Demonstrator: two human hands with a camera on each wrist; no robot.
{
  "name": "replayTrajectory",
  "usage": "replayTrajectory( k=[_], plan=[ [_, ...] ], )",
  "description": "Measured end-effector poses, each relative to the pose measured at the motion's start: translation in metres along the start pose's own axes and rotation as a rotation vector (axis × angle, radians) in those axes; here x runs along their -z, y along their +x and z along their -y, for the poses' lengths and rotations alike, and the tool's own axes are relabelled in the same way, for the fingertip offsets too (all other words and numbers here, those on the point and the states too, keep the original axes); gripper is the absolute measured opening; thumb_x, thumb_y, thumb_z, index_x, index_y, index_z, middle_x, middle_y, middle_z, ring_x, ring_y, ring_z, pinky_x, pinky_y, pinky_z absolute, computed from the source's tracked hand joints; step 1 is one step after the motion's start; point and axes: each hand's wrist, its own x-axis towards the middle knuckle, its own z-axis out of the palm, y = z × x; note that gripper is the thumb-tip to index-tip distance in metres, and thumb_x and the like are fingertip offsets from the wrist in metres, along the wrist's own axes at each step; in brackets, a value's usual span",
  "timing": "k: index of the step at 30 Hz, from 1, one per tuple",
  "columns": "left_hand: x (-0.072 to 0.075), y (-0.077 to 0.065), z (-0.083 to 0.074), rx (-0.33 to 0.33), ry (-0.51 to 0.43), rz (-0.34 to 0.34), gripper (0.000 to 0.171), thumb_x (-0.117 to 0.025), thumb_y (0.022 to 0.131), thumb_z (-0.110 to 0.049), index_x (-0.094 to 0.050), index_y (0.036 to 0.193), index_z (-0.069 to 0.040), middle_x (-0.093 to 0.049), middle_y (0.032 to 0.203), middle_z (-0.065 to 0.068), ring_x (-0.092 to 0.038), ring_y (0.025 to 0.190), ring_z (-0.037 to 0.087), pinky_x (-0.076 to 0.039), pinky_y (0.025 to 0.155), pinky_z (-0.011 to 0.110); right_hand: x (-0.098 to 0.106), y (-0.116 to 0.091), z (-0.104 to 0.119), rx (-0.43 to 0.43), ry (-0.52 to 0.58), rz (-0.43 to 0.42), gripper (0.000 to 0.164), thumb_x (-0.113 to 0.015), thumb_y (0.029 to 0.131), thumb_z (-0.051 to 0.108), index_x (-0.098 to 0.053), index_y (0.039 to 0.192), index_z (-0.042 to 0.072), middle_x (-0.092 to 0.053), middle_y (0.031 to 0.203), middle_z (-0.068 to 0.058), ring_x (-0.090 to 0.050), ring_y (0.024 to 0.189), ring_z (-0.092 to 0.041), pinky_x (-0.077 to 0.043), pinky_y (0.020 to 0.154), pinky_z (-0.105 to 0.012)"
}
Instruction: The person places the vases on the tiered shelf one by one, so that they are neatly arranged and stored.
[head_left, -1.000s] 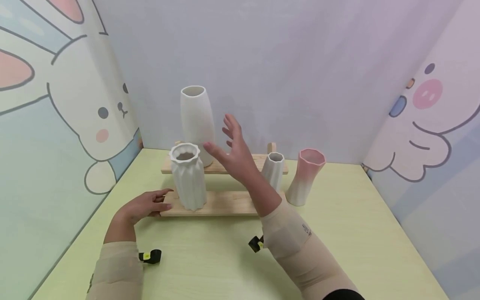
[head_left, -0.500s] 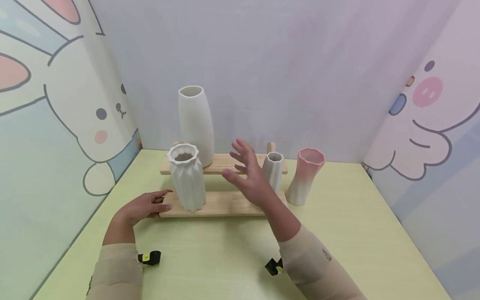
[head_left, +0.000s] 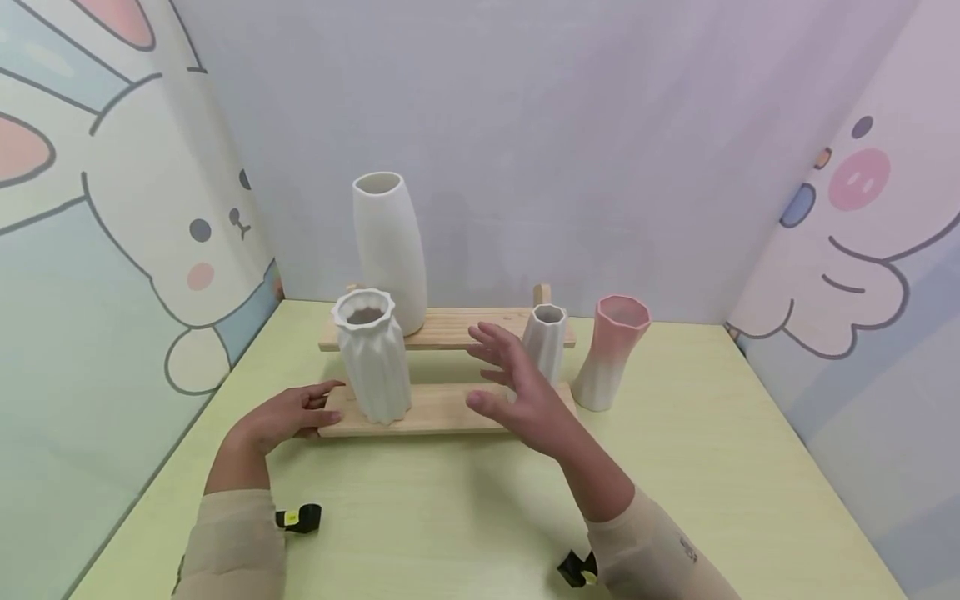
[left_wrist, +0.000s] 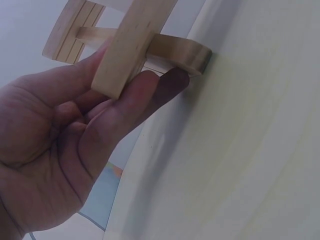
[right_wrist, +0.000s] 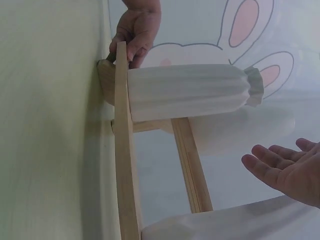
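A two-tier wooden plant stand point(head_left: 450, 408) stands on the table. My left hand point(head_left: 281, 417) holds the left end of its lower board; in the left wrist view the thumb point(left_wrist: 140, 85) and fingers close around that board end. A pleated white vase point(head_left: 378, 367) stands on the lower tier's left, and a tall smooth white vase point(head_left: 390, 250) on the upper tier behind it. My right hand point(head_left: 528, 400) hovers with spread fingers in front of a small ribbed white vase point(head_left: 549, 333), partly covering it. Nothing is in the right hand point(right_wrist: 295, 175).
A pink-and-white vase point(head_left: 611, 358) stands on the pale yellow table point(head_left: 720, 450), right of the stand. A grey-lilac backdrop point(head_left: 600, 167) rises behind, and cartoon panels flank both sides. Black wrist cameras point(head_left: 302, 518) jut from the sleeves.
My right hand has come down and to the right, from beside the tall vase to in front of the small ribbed one. The left hand keeps its hold on the stand.
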Motion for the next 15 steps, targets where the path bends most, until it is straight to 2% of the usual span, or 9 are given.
replayTrajectory(
  k=[5, 10, 15],
  plan=[
    [0.0, 0.0, 0.0, -0.004, -0.001, 0.002, 0.081, -0.072, 0.09, -0.033, -0.028, 0.156, -0.013, -0.038, 0.151, 0.021, -0.061, 0.094, 0.018, -0.053, 0.081, 0.031, 0.01, -0.009, 0.0, -0.015, -0.029, 0.061, 0.075, -0.068, 0.093, 0.035, -0.026, 0.153, 0.022, -0.037, 0.155, -0.003, -0.044, 0.138, -0.026, -0.041, 0.105, -0.054],
    [0.0, -0.001, 0.0, -0.004, 0.01, -0.001, 0.082, -0.072, 0.09, -0.033, -0.028, 0.156, -0.012, -0.039, 0.15, 0.02, -0.061, 0.094, 0.019, -0.053, 0.082, 0.03, 0.024, -0.014, 0.007, -0.025, -0.022, 0.13, 0.068, -0.067, 0.095, 0.023, -0.031, 0.152, 0.017, -0.044, 0.15, -0.002, -0.048, 0.134, -0.027, -0.043, 0.104, -0.052],
    [0.001, -0.001, 0.0, -0.001, 0.015, -0.004, 0.082, -0.072, 0.09, -0.034, -0.028, 0.156, -0.012, -0.039, 0.15, 0.02, -0.061, 0.093, 0.019, -0.053, 0.081, 0.03, 0.044, -0.021, 0.014, -0.022, -0.027, 0.195, 0.057, -0.062, 0.097, 0.012, -0.038, 0.148, 0.015, -0.049, 0.147, -0.008, -0.052, 0.131, -0.028, -0.044, 0.103, -0.049]
  ],
)
